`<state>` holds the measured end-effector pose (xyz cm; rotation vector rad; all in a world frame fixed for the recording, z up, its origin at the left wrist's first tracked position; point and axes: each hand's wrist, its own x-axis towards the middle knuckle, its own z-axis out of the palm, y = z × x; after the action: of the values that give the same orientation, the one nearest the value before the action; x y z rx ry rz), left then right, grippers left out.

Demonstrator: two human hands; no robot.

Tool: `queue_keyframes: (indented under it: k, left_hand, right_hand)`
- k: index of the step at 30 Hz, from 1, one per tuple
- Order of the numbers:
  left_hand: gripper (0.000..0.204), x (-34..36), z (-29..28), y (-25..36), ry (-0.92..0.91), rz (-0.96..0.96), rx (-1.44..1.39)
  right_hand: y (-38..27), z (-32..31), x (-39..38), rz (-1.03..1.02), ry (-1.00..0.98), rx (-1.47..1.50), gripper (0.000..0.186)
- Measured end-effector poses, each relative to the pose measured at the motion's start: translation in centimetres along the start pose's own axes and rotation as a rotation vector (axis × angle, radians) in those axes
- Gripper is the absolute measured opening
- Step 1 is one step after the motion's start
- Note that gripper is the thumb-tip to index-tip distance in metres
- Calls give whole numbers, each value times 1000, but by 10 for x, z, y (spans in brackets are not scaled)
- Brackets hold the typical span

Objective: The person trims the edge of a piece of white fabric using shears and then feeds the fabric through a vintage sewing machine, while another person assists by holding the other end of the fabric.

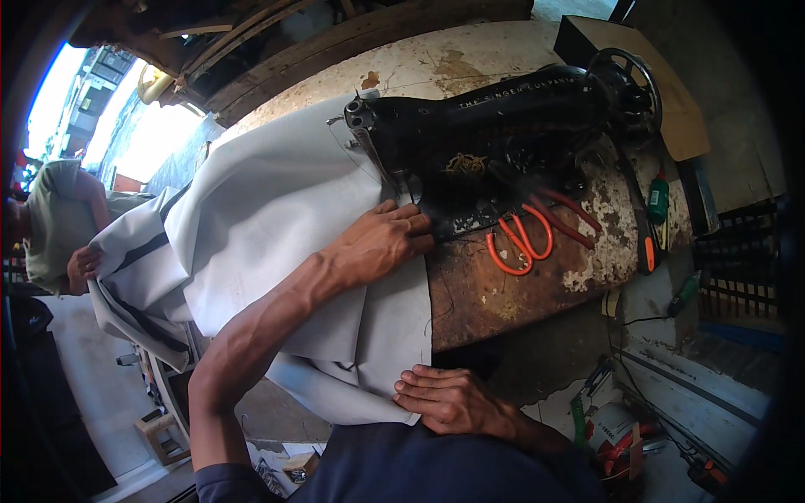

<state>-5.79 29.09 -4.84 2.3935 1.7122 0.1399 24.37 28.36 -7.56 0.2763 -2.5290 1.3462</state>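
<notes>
A large sheet of light grey fabric point(277, 193), perhaps vinyl, lies in folds under the head of a black sewing machine point(503, 117). My left hand point(377, 241) presses on it beside the needle area, its fingers bent and closed at the fabric's edge. The fingertips and the presser foot are partly hidden. Closer to my body, my right hand point(453, 402) grips the near edge of the same fabric, fingers on top and thumb out of sight. At the far left, another person's hand point(82, 267) touches the end of the sheet, where dark strips show.
Orange-handled scissors point(524, 243) and a dark red-handled tool point(570, 216) lie on the worn table point(495, 302) right of my left hand. Further right are a green bottle point(658, 199) and an orange-tipped tool point(646, 251). A cardboard box point(683, 126) stands behind the handwheel.
</notes>
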Motion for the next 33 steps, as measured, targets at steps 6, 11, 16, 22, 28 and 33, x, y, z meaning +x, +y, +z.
queue_keyframes:
  k: [6, 11, 16, 22, 28, 33]
  left_hand:
    - [28, 4, -7, 24, -51, -309, -91]
    - [45, -36, 25, 64, 101, -422, 5]
    - [60, -43, 22, 86, 20, -514, -46]
    - [60, -51, 25, 85, 64, -596, -63]
    - [60, -44, 23, 86, 81, -578, -42]
    - [61, -50, 25, 88, 92, -606, -49]
  right_hand:
    - [2, 1, 0, 22, 0, 5, 41]
    - [-2, -2, 1, 43, -18, -5, 45]
    - [-1, -32, 21, 22, -152, 87, 37]
    - [69, -124, 117, 232, 33, -77, 24]
    - [220, -150, 199, 179, -3, -825, 37]
    - [233, -152, 216, 238, -46, -740, 38]
